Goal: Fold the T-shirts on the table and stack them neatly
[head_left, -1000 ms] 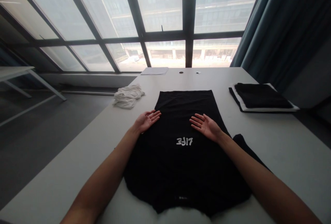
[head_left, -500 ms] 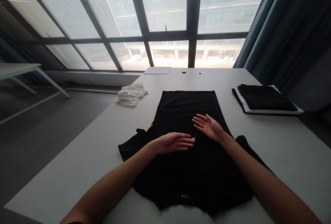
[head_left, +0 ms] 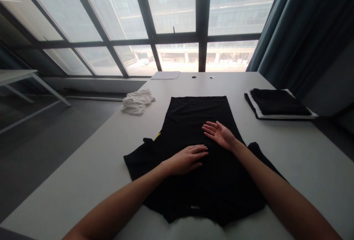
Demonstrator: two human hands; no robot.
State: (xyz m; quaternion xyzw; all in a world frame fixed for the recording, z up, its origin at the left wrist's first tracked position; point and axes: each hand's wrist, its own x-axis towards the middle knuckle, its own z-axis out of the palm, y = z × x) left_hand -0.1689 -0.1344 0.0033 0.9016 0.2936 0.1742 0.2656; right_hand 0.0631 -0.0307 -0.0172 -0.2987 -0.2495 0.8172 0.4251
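A black T-shirt (head_left: 193, 118) lies spread on the white table, its neckline towards me and a small pale label (head_left: 195, 207) near the collar. Over its middle is my left hand (head_left: 188, 160), palm down with fingers apart. Something small and whitish shows by the left fingertips, mostly hidden; whether the hand touches it I cannot tell. My right hand (head_left: 219, 135) is open just beyond, palm turned up and holding nothing. Both hands are over the shirt. A bit of yellow (head_left: 157, 136) shows at the shirt's left edge.
A crumpled white cloth (head_left: 138, 101) sits on the table (head_left: 91, 184) at the left. Folded black and white fabric (head_left: 280, 102) is stacked at the right. Paper sheets (head_left: 166, 75) and two small round items lie at the far end, before the windows.
My left hand has turned from palm sideways to palm down, covering most of the small whitish thing. The right hand stays open and palm up. The view has shifted slightly.
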